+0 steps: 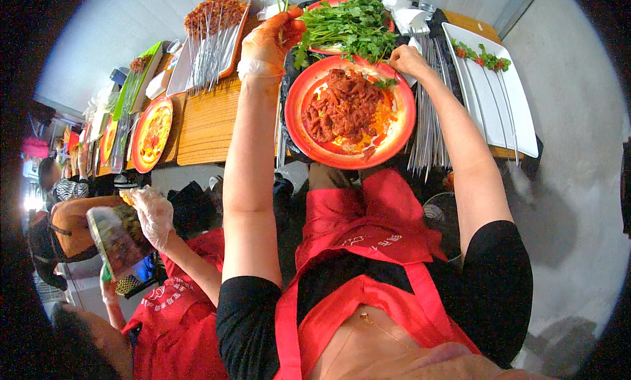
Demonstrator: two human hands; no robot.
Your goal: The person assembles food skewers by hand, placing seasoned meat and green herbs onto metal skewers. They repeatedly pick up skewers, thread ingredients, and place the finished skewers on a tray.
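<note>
A stained clear plastic glove covers my left hand (276, 35), whose fingers close on a few green cilantro stems (283, 3). My bare right hand (408, 62) has its fingertips together at the upper right rim of a red-edged plate (291, 116); whether they pinch anything is too small to tell. Red marinated meat slices (340, 106) are heaped on this plate, with a cilantro sprig (385, 83) at their upper right. Between my hands, a pile of leafy cilantro (352, 25) covers much of a second red-rimmed plate (328, 3) behind the first.
Metal skewers (429, 113) lie in a bundle right of the meat. Beyond them, a white tray (512, 99) holds several cilantro-and-meat skewers. Leftward, loaded meat skewers (214, 22) rest on a tray, near another plate (153, 133). A co-worker's gloved hand (153, 217) is at lower left.
</note>
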